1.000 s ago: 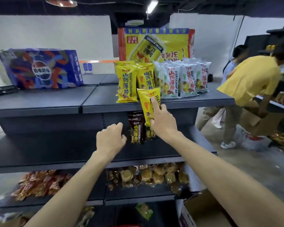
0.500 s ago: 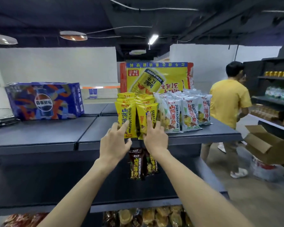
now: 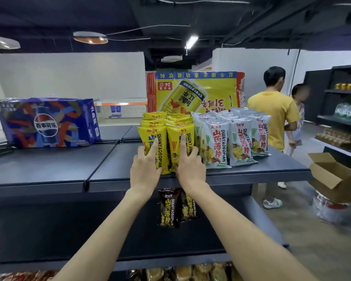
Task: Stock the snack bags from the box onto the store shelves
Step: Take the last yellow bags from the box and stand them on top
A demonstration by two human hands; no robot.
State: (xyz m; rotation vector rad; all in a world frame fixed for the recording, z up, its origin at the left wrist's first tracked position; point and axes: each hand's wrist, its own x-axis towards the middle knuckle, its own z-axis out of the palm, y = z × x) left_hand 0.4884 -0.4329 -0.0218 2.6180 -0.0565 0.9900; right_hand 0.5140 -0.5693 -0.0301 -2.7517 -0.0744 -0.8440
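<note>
Both arms are held out forward. The left hand and right hand are pressed, fingers straight and gripping nothing, against the two front yellow snack bags, which are stood upright at the top shelf front edge.

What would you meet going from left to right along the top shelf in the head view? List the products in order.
blue cola case → yellow snack bags → white snack bags
</note>
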